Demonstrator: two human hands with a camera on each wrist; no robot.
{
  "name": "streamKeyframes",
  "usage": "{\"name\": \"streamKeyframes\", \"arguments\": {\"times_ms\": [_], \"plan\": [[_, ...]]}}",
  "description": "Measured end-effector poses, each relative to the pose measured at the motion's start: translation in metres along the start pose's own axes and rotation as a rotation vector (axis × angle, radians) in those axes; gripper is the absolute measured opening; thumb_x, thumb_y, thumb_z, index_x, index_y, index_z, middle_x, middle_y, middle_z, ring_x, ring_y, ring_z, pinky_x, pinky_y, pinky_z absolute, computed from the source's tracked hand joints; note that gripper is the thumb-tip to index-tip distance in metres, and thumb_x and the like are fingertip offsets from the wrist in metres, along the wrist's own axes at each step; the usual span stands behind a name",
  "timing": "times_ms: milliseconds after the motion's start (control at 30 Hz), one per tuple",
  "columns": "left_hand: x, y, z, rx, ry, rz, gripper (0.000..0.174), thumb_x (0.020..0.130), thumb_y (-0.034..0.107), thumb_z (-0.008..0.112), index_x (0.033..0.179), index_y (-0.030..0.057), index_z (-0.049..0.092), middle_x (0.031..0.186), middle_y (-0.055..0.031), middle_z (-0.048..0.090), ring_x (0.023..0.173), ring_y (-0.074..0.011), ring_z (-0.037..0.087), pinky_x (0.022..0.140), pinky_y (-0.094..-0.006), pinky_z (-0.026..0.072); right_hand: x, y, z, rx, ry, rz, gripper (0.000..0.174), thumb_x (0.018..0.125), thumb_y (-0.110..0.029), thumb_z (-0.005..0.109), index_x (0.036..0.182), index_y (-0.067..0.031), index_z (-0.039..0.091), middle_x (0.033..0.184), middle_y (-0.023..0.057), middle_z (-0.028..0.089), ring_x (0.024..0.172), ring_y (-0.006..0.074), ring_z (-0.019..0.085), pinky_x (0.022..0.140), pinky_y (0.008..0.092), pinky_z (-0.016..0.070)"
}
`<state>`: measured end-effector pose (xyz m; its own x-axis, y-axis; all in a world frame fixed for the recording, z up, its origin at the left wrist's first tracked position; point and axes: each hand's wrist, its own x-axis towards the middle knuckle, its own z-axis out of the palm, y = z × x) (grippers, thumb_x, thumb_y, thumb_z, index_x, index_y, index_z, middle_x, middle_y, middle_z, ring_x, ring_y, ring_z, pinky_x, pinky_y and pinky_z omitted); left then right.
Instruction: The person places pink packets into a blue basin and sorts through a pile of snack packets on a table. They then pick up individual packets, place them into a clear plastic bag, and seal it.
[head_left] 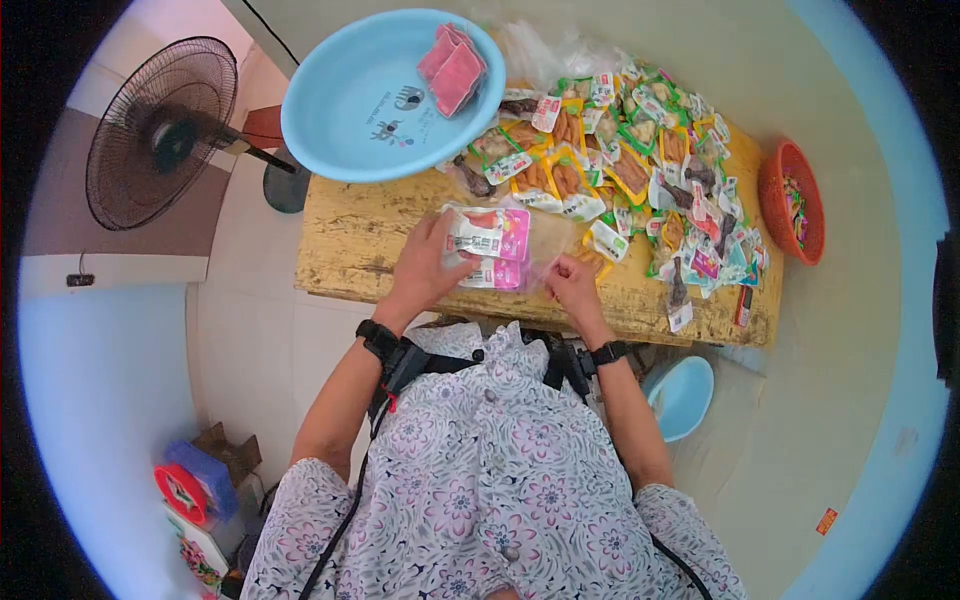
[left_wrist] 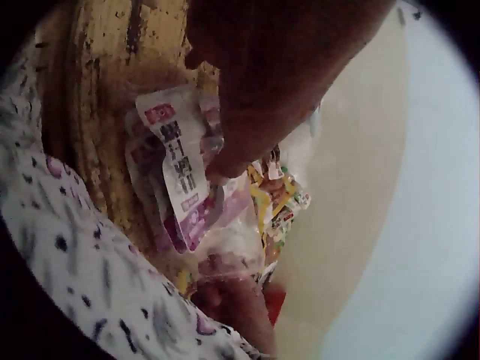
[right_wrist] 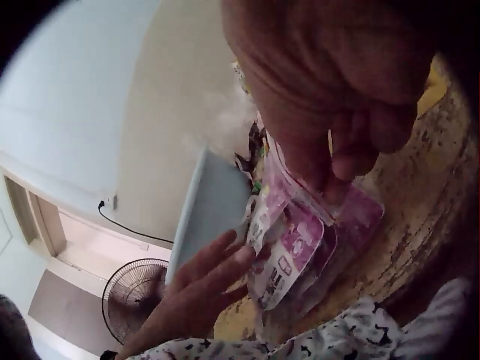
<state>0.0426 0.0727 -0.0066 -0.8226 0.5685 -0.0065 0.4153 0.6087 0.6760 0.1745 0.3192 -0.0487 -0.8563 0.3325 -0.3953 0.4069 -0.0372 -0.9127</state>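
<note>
Two or more white-and-pink printed snack packets lie stacked with a clear plastic bag at the front of the yellow wooden table. My left hand touches the left side of the stack, its fingers fairly straight and spread in the right wrist view. At the bag's right end, my right hand pinches the plastic edge between thumb and curled fingers. Seen from the left wrist, the top packet shows its dark lettering and purple end.
A large blue basin with a folded pink cloth stands at the back left. Many snack packets cover the right side, beside a red basket. A standing fan is left of the table; a smaller blue basin sits below right.
</note>
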Motion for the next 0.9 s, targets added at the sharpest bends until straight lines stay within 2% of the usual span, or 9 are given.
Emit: {"name": "streamKeyframes", "arguments": {"times_ms": [67, 167, 267, 367, 467, 567, 667, 767, 900], "plan": [[0.007, 0.001, 0.006, 0.037, 0.032, 0.104, 0.087, 0.076, 0.035, 0.079, 0.145, 0.0006, 0.039, 0.139, -0.0257, 0.046, 0.130, -0.0417, 0.043, 0.108, -0.0454, 0.0382, 0.000, -0.002, 0.005, -0.112, -0.011, 0.089, 0.009, 0.083, -0.010, 0.071, 0.080, -0.0032, 0.066, 0.067, -0.0001, 0.062, 0.059, 0.0079, 0.056, 0.055, 0.0232, 0.0455], [0.019, -0.001, 0.022, 0.054, 0.051, 0.198, 0.083, 0.079, 0.036, 0.077, 0.144, -0.0003, 0.041, 0.142, -0.0250, 0.045, 0.134, -0.0412, 0.041, 0.111, -0.0454, 0.0350, -0.002, -0.021, 0.017, -0.200, -0.019, 0.084, 0.009, 0.086, -0.014, 0.071, 0.087, -0.0051, 0.070, 0.070, -0.0029, 0.062, 0.053, 0.0038, 0.050, 0.046, 0.0210, 0.0379], [0.023, 0.000, 0.028, 0.032, 0.047, 0.201, 0.080, 0.080, 0.036, 0.076, 0.142, -0.0004, 0.042, 0.141, -0.0234, 0.046, 0.134, -0.0402, 0.041, 0.110, -0.0459, 0.0360, 0.005, -0.026, 0.022, -0.193, -0.052, 0.023, 0.008, 0.085, -0.013, 0.071, 0.084, -0.0055, 0.069, 0.070, -0.0032, 0.062, 0.055, 0.0029, 0.050, 0.047, 0.0195, 0.0375], [0.022, 0.012, 0.023, 0.055, 0.045, 0.136, 0.077, 0.080, 0.037, 0.076, 0.140, 0.0006, 0.045, 0.137, -0.0221, 0.049, 0.129, -0.0389, 0.045, 0.105, -0.0469, 0.0397, 0.007, -0.022, 0.020, -0.126, -0.096, 0.042, 0.010, 0.080, -0.010, 0.073, 0.077, -0.0014, 0.069, 0.075, 0.0026, 0.069, 0.064, 0.0089, 0.061, 0.061, 0.0246, 0.0499], [0.024, 0.021, 0.019, 0.146, 0.058, 0.090, 0.074, 0.080, 0.040, 0.075, 0.137, 0.0019, 0.047, 0.130, -0.0199, 0.052, 0.121, -0.0378, 0.050, 0.098, -0.0476, 0.0433, 0.003, -0.028, 0.017, -0.042, -0.222, 0.165, 0.009, 0.080, -0.010, 0.072, 0.077, -0.0012, 0.069, 0.074, 0.0019, 0.068, 0.064, 0.0086, 0.061, 0.060, 0.0248, 0.0491], [0.027, 0.018, 0.029, 0.192, 0.089, 0.068, 0.076, 0.077, 0.042, 0.076, 0.136, 0.0038, 0.048, 0.125, -0.0147, 0.054, 0.119, -0.0341, 0.050, 0.092, -0.0506, 0.0430, 0.008, -0.021, 0.016, -0.199, -0.417, 0.117, 0.009, 0.081, -0.009, 0.070, 0.076, -0.0013, 0.068, 0.072, 0.0007, 0.066, 0.065, 0.0086, 0.060, 0.060, 0.0250, 0.0485], [0.029, 0.014, 0.028, 0.176, 0.107, 0.073, 0.076, 0.077, 0.045, 0.076, 0.135, 0.0032, 0.049, 0.122, -0.0159, 0.055, 0.115, -0.0358, 0.052, 0.092, -0.0491, 0.0444, 0.003, -0.010, 0.017, -0.064, -0.263, 0.039, 0.010, 0.082, -0.009, 0.069, 0.076, -0.0011, 0.067, 0.068, -0.0013, 0.063, 0.063, 0.0097, 0.059, 0.058, 0.0253, 0.0477], [0.027, 0.013, 0.020, 0.146, 0.075, 0.017, 0.077, 0.077, 0.048, 0.076, 0.132, 0.0017, 0.051, 0.120, -0.0184, 0.056, 0.113, -0.0375, 0.054, 0.092, -0.0476, 0.0457, -0.005, -0.007, -0.004, -0.227, 0.073, 0.094, 0.017, 0.085, -0.014, 0.071, 0.094, 0.0001, 0.067, 0.083, 0.0032, 0.067, 0.075, 0.0123, 0.061, 0.067, 0.0266, 0.0501], [0.028, 0.008, 0.021, 0.136, 0.099, 0.036, 0.077, 0.075, 0.050, 0.076, 0.128, -0.0019, 0.053, 0.118, -0.0206, 0.056, 0.111, -0.0385, 0.054, 0.092, -0.0466, 0.0462, -0.016, -0.015, -0.010, 0.050, 0.285, -0.178, 0.043, 0.087, -0.022, 0.074, 0.119, 0.0010, 0.057, 0.115, 0.0125, 0.063, 0.102, 0.0183, 0.061, 0.087, 0.0296, 0.0498]]}}
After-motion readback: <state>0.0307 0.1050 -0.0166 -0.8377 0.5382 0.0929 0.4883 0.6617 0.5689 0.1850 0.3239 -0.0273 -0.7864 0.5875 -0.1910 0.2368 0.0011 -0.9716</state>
